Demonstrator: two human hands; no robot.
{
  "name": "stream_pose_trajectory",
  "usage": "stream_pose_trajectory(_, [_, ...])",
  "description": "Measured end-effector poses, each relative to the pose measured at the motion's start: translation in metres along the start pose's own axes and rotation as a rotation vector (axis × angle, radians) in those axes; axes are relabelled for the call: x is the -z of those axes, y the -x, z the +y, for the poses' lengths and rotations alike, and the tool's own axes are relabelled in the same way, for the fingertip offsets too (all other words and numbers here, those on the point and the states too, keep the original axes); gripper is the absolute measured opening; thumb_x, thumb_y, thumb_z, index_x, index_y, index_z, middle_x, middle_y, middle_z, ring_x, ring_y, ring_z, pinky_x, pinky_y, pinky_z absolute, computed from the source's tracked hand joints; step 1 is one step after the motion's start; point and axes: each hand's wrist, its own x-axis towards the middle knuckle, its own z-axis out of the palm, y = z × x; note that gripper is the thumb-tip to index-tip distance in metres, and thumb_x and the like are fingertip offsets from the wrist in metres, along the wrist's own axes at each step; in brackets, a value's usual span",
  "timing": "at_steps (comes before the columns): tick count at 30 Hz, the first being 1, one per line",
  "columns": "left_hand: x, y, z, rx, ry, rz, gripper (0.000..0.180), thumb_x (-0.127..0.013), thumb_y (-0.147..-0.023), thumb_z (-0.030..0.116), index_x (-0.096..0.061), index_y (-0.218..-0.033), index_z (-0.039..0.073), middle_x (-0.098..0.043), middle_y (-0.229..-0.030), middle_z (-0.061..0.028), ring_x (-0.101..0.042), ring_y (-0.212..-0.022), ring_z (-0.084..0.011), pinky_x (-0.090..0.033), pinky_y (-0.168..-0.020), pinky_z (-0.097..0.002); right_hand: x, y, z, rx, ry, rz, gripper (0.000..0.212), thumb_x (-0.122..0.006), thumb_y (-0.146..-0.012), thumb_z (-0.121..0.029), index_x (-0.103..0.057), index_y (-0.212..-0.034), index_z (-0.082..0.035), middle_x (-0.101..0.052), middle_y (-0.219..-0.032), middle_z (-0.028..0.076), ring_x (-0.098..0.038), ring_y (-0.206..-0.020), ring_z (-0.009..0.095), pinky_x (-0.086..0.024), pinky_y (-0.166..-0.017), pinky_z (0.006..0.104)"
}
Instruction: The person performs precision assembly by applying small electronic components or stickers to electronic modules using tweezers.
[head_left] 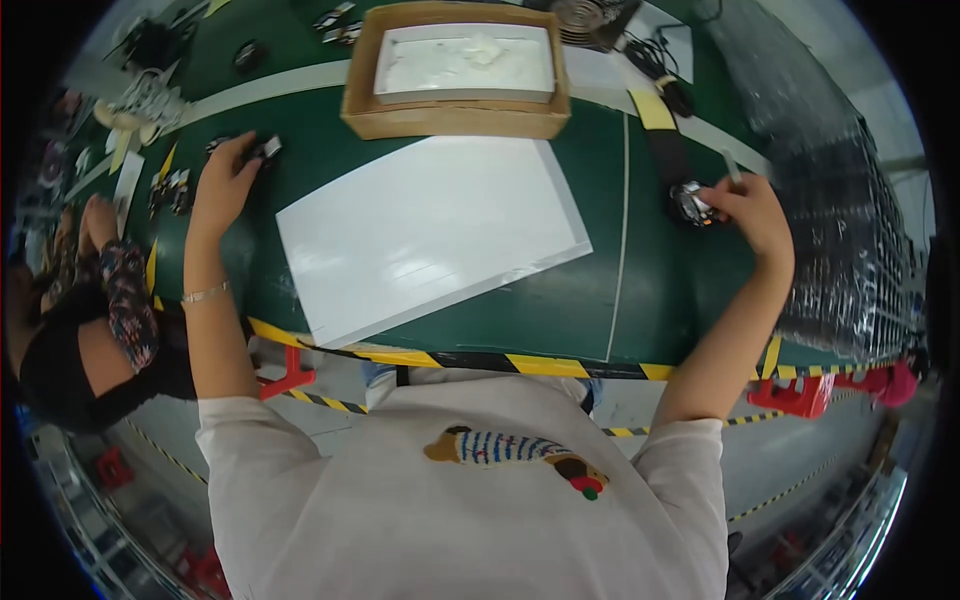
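At the left of the green table, my left hand (pixel 222 190) has its thumb and fingers closed around a small black-and-silver part (pixel 267 149), with its fingertips partly hidden. Several similar small parts (pixel 172 190) lie to the left of it. Over at the right, the fingers of my right hand (pixel 755 212) pinch the edge of a round, shiny silver-and-black piece (pixel 690 204) resting on the table. A thin pale stick (pixel 732 165) pokes up from the same hand. Between my hands lies a white sheet (pixel 430 235) with a glossy surface.
A cardboard box (pixel 455 122) with a white tray inside stands beyond the sheet. Plastic-wrapped stacks (pixel 840 210) border the right side. Black cables (pixel 655 65) and a yellow slip (pixel 652 110) lie far right. Another person's arm (pixel 125 290) is at the left. Striped tape (pixel 540 365) marks the near edge.
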Motion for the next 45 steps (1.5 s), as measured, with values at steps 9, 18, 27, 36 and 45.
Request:
stream_pose_trajectory(9, [0.006,0.018,0.082,0.514,0.479,-0.147,0.026,-0.063,-0.084,0.011,-0.061,-0.109,0.004,-0.059,-0.084,0.0009,-0.053,-0.073,-0.0064,-0.041,-0.061,-0.0197,-0.018,0.017,-0.03,0.033,0.117,0.59,0.031,-0.066,-0.079,-0.026,-0.066,-0.084,0.004,-0.057,-0.061,0.009,-0.057,-0.06,0.016,-0.043,-0.059,0.0301])
stream_pose_trajectory(18, [-0.048,0.011,0.185,0.444,1.415,-0.484,0.036,-0.058,-0.087,0.01,-0.054,-0.119,-0.007,-0.055,-0.082,-0.0044,-0.055,-0.065,-0.0092,-0.049,-0.058,-0.0202,-0.075,0.029,-0.064,0.401,-0.559,0.377,0.043,-0.044,-0.099,-0.035,-0.065,-0.082,-0.002,-0.059,-0.073,0.002,-0.049,-0.056,0.007,-0.04,-0.055,0.0201])
stream_pose_trajectory(27, [-0.075,0.01,0.24,0.598,0.919,-0.946,0.015,-0.053,-0.092,0.012,-0.057,-0.101,0.002,-0.059,-0.078,-0.003,-0.061,-0.062,-0.0095,-0.054,-0.054,-0.0212,-0.124,0.025,-0.062,0.673,-0.487,0.102,0.015,-0.062,-0.078,0.008,-0.057,-0.089,0.0,-0.058,-0.089,0.006,-0.062,-0.077,0.013,-0.053,-0.07,0.0234])
stream_pose_trajectory(36, [-0.101,-0.009,0.252,0.549,1.24,-0.715,0.023,-0.046,-0.096,0.013,-0.05,-0.113,-0.001,-0.062,-0.114,-0.0162,-0.062,-0.066,-0.0144,-0.057,-0.063,-0.0275,-0.14,0.033,-0.067,0.991,0.167,0.134,0.029,-0.066,-0.064,0.007,-0.054,-0.088,-0.004,-0.059,-0.094,0.011,-0.061,-0.083,0.03,-0.051,-0.065,0.0339])
stream_pose_trajectory(45, [-0.111,-0.009,0.245,0.53,1.241,-0.745,0.024,-0.043,-0.098,0.015,-0.045,-0.116,0.0,-0.063,-0.107,-0.0173,-0.066,-0.072,-0.0177,-0.059,-0.066,-0.0288,-0.141,0.027,-0.066,1.012,0.294,0.15,0.025,-0.064,-0.058,0.001,-0.056,-0.082,-0.003,-0.06,-0.095,0.011,-0.063,-0.089,0.029,-0.053,-0.069,0.0331])
